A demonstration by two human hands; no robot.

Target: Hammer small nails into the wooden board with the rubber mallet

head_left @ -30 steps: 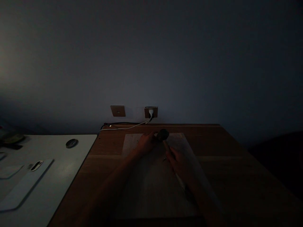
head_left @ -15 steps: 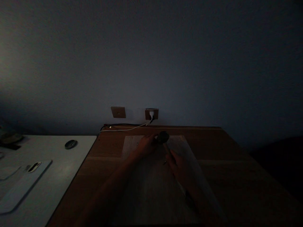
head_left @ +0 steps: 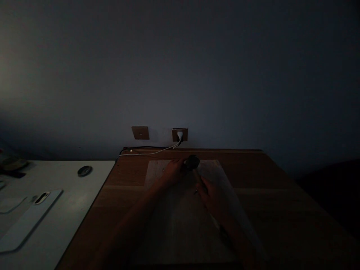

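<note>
In dim light, my right hand (head_left: pixel 209 193) is closed around the wooden handle of a mallet (head_left: pixel 192 162) with a thick dark head. The head is over the far part of a pale translucent sheet (head_left: pixel 180 225). Just left of it, my left hand (head_left: pixel 173 171) rests low over the sheet with its fingers curled in. The mallet head and the darkness hide its fingertips and whatever they may hold. A tiny shiny piece (head_left: pixel 163 170) lies beside my left hand. Another small dark piece (head_left: pixel 195 191) shows by my right hand.
The sheet lies on a brown wooden table (head_left: pixel 261 210) against the wall. A white table (head_left: pixel 81 198) adjoins on the left, bearing a phone (head_left: pixel 30 221) and a dark round object (head_left: pixel 84 171). A white cable (head_left: pixel 152 153) runs to a plug in the wall socket (head_left: pixel 184 134).
Both hands and the mallet stay in nearly the same place. The whole view has shifted very slightly.
</note>
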